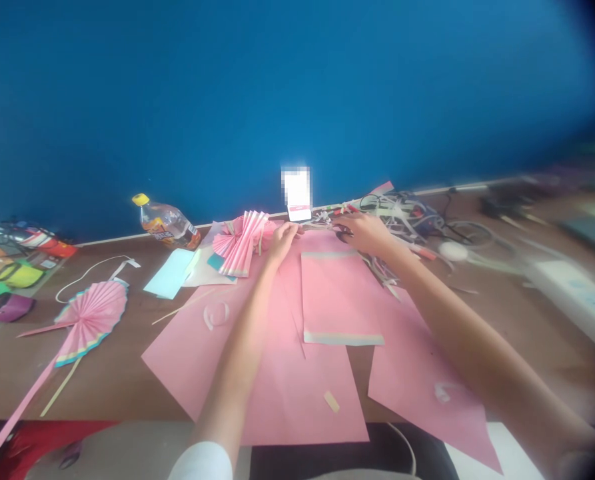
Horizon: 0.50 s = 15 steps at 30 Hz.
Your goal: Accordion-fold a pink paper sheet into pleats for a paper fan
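Observation:
My left hand is at the far edge of the pink sheets, just below an upright lit phone; its fingers are bent together, and anything between them is too small to name. To the right, my right hand reaches to the near side of a heap of paper strips, with something small and dark at its fingertips. Between my forearms lies a pink rectangle with pale bands along its top and bottom, on larger pink sheets. A pleated pink paper piece sits left of my left hand.
A pleated pink fan and pale blue papers lie left. Behind them leans a yellow-capped bottle. Colourful items crowd the far left. A white power strip and cables are at right, before a blue wall.

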Each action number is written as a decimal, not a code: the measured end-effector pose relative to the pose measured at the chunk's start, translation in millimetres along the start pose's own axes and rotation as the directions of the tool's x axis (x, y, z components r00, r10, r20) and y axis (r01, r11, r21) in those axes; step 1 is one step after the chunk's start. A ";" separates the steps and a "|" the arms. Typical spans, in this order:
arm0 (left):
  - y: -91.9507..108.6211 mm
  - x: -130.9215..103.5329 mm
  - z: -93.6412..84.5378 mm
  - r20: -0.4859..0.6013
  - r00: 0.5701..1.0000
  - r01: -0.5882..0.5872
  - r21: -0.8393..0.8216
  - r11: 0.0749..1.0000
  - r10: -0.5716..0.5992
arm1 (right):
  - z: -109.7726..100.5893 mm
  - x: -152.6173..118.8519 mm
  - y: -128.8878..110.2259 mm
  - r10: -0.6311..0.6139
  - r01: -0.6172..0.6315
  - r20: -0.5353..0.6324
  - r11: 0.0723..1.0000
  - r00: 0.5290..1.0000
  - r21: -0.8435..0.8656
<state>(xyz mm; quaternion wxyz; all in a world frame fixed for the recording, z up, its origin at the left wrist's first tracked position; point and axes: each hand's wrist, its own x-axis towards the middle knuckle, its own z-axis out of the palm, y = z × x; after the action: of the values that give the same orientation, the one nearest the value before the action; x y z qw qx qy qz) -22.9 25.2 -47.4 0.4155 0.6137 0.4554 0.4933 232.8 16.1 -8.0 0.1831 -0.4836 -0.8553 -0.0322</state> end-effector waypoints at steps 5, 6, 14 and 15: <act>3.9 -2.3 0.1 0.118 0.993 -0.021 0.006 1.000 0.020 | 0.7 0.2 -3.4 -0.044 0.042 -0.032 0.998 0.999 -0.045; 3.9 -2.2 0.1 0.123 0.992 -0.033 0.005 0.999 0.032 | 0.7 0.3 -3.8 -0.060 0.059 -0.025 0.997 0.998 -0.049; 3.5 -0.9 -0.2 0.157 0.987 0.035 0.016 0.999 -0.037 | 3.9 1.7 -4.7 -0.162 0.161 -0.010 0.984 0.987 -0.072; 4.1 -0.9 -0.3 0.156 0.986 0.050 0.015 0.999 -0.051 | 5.3 1.9 -4.6 -0.169 0.167 -0.023 0.983 0.985 -0.079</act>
<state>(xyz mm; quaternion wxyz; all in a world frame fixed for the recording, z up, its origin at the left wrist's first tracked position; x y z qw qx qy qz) -22.7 23.4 -43.7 0.4590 0.6409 0.4395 0.4306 226.6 16.4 -11.7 0.1737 -0.4159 -0.8884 -0.0875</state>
